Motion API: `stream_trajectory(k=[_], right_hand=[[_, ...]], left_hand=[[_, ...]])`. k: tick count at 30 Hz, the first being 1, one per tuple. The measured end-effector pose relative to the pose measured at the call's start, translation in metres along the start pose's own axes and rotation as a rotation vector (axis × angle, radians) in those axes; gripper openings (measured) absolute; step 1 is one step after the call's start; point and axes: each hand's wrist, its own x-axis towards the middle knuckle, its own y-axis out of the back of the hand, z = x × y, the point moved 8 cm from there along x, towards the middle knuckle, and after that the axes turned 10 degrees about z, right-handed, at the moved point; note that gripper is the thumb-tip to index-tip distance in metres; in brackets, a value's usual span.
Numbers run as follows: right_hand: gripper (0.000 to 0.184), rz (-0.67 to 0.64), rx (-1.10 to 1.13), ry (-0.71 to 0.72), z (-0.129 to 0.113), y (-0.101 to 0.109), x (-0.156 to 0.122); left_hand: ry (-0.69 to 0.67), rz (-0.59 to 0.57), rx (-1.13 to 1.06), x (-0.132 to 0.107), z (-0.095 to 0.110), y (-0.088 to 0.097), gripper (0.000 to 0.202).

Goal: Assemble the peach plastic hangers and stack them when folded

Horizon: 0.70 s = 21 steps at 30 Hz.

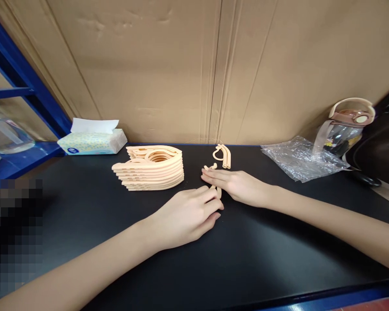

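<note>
Both my hands rest on a black table (253,259) over a peach plastic hanger piece (214,166). My left hand (186,216) lies palm down, its fingers curled onto the lower end of that piece. My right hand (236,185) lies across the piece with fingers stretched flat, pressing it to the table. Most of the piece is hidden under the two hands. A stack of several folded peach hangers (152,172) stands just left of my hands. One more folded hanger (223,155) lies behind my right hand.
A tissue pack (92,140) sits at the back left beside a blue shelf frame (26,82). Crumpled clear plastic wrap (298,162) and a drinking bottle (343,129) lie at the back right. A cardboard wall (194,65) closes the back.
</note>
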Motion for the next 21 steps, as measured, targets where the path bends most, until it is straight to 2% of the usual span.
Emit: stream_trajectory(k=[4,7,9,13,21], right_hand=[[0.044,0.110,-0.105,-0.044,-0.023,0.012,-0.023],[0.034,0.166,-0.080,-0.102,-0.028,0.016,-0.027],[0.028,0.191,0.017,-0.162,-0.024,0.019,-0.026],[0.021,0.252,0.203,-0.252,-0.012,0.026,-0.024],[0.023,0.300,0.182,-0.388,0.012,0.026,-0.033]], left_hand=[[0.080,0.106,0.061,0.005,-0.002,0.008,0.011],[0.198,0.126,0.062,0.005,-0.011,0.009,0.025],[0.233,0.113,0.070,0.004,-0.016,0.006,0.025],[0.239,0.054,0.097,0.004,-0.022,0.000,0.007],[0.339,0.049,0.017,0.005,-0.034,0.002,0.008]])
